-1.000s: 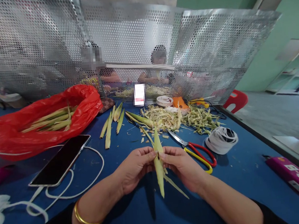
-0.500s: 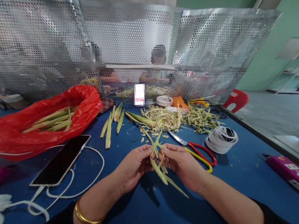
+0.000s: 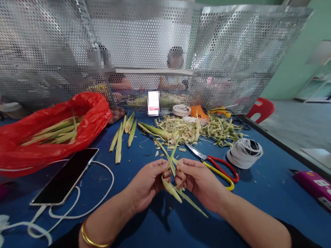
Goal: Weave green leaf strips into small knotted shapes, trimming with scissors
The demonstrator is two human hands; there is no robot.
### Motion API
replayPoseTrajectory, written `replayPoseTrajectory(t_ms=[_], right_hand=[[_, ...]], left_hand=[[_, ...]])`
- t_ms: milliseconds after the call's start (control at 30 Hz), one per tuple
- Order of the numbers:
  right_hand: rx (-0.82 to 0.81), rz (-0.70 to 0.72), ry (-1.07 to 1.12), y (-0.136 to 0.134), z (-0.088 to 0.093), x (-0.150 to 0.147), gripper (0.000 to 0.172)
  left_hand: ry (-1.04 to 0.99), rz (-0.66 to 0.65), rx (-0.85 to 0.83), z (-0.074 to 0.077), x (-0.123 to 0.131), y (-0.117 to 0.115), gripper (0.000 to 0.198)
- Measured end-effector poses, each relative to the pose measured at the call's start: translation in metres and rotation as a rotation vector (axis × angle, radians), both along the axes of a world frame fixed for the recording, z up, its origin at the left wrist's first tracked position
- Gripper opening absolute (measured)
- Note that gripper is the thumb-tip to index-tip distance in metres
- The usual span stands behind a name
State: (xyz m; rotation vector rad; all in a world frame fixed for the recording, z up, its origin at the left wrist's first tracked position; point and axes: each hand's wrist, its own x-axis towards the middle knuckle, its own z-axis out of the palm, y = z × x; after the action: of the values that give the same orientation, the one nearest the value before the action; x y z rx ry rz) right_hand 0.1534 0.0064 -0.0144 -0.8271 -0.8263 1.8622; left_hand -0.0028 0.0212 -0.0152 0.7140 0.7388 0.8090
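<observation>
Both hands meet over the blue table (image 3: 139, 233) and pinch one yellow-green leaf strip (image 3: 170, 187). My left hand (image 3: 147, 184), with a gold bangle on its wrist, grips the strip from the left. My right hand (image 3: 200, 182) grips it from the right with thumb and fingers closed. The strip is bent into a loop between the fingers, with pointed ends sticking up and down to the right.
Red-and-yellow scissors (image 3: 214, 164) lie just right of my hands beside a white band coil (image 3: 244, 153). Behind are leaf scraps (image 3: 194, 128), loose leaves (image 3: 120, 137), a red bag of leaves (image 3: 44, 135), a phone with cable (image 3: 65, 177), a pink case (image 3: 327, 195). Two people sit behind the perforated screen (image 3: 228, 54).
The strip was held straight and upright a second ago; now it is folded and looped between my fingers, and its lower tip has swung to the right.
</observation>
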Motion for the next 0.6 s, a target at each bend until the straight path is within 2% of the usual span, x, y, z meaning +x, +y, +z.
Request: replayPoseTrajectory(t_ms=[333, 533, 600], right_hand=[[-0.058, 0.011, 0.042, 0.0013, 0.0039, 0.0035, 0.028], [0.040, -0.030, -0.146, 0.0021, 0.0054, 0.0028, 0.030], [0.070, -0.050, -0.203, 0.0021, 0.0053, 0.0021, 0.033]], left_hand=[[0.061, 0.017, -0.050, 0.0065, -0.0018, 0.0017, 0.026], [0.181, 0.051, 0.077, 0.0073, -0.0011, -0.0010, 0.020], [0.215, 0.021, 0.096, 0.0091, -0.0007, -0.0036, 0.019]])
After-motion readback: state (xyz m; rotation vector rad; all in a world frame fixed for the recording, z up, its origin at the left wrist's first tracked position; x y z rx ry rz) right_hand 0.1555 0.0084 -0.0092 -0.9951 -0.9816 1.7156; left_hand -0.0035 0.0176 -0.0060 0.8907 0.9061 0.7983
